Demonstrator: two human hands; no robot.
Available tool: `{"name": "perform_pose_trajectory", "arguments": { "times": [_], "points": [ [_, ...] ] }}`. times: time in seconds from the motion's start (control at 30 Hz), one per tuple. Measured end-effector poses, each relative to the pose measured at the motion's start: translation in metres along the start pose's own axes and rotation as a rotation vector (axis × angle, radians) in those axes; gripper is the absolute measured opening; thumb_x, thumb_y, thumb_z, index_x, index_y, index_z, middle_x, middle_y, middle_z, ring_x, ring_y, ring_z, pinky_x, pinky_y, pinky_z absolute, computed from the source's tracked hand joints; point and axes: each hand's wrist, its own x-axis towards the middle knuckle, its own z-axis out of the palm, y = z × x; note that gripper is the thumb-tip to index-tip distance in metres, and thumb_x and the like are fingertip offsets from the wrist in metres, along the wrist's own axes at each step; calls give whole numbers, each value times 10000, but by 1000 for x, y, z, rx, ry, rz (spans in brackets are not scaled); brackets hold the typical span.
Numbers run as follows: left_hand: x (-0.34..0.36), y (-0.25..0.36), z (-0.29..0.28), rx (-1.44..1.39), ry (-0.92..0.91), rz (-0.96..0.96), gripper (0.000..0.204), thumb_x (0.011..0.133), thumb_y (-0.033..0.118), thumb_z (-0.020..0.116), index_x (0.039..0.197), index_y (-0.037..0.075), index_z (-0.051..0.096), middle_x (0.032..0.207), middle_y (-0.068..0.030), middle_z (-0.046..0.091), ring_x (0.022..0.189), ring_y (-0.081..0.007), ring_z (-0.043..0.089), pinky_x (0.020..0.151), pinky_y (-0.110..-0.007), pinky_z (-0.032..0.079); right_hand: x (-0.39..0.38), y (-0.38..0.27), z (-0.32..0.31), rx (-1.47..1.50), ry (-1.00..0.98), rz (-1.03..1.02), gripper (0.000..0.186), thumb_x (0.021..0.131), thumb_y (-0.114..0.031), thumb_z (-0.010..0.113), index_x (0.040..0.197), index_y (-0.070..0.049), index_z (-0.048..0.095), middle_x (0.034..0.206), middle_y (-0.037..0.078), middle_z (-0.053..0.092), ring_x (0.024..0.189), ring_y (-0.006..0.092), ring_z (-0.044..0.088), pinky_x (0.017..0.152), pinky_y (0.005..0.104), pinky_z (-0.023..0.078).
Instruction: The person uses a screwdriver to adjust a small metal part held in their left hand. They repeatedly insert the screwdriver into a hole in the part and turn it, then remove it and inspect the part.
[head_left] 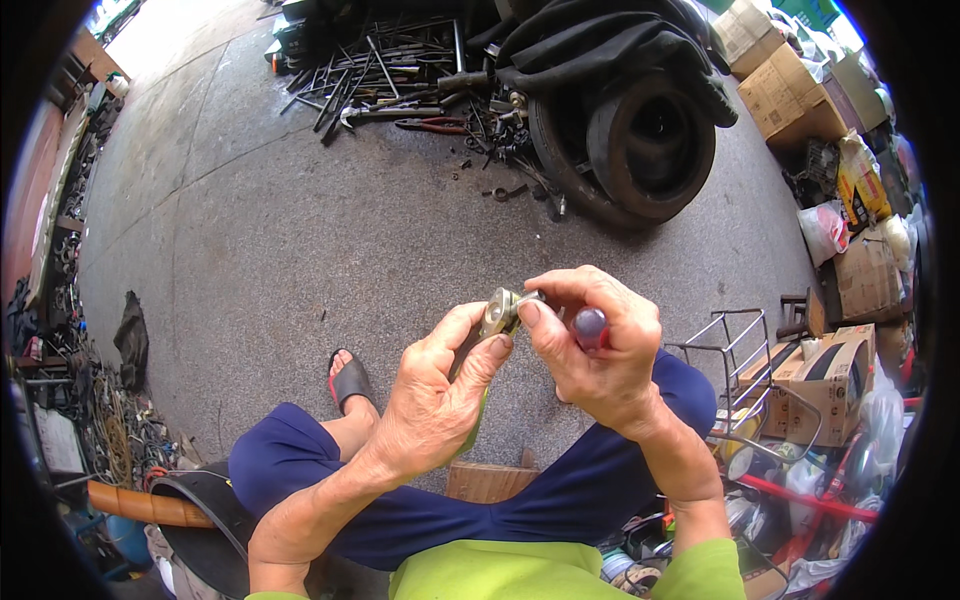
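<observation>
Gripping a metal fitting (496,313) above the floor (290,250), the left hand (437,395) holds its long axis slanting up-right toward the right hand (608,352), whose fingertips pinch narrowly at that end, a dark-red handle (591,328) lodged within that hand.

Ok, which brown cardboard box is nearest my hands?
The brown cardboard box just right of your navy-trousered right knee; the other boxes are farther from your right hand.

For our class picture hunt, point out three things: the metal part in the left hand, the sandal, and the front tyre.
Metal part (494,315): head view, its exposed end.
Sandal (350,382): head view, its dark upper.
Tyre (607,148): head view, its left sidewall.
</observation>
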Motion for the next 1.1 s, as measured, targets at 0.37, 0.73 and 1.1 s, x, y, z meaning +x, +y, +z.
{"name": "perform_pose_trajectory", "arguments": {
  "times": [0.37,0.73,1.1],
  "points": [
    [2,-10,-7,-200,-32,-125,231,992,173,548,1149,5,572,831,36,559,735,-20,446,616,-196,389,-4,-3,5,-31,-112,-126,205,749,10,736,937,4,655,759,98,649,606,167,640,507,261,502],
    [5,-15,-11,-288,-78,-209,258,992,220,554,1142,10,571,789,59,518,688,-11,416,570,-199,362,-4,-6,3,-3,-210,-121,167,768,10,714,923,-17,657,751,87,652,638,177,667,555,262,532],
    [2,-9,-9,-392,-159,-359,260,1000,239,535,1168,41,554,667,84,427,528,5,334,446,-183,251,-2,7,-1,4,-93,31,72,835,-8,684,896,30,679,719,78,659,573,99,603,509,234,471]
  ]
}}
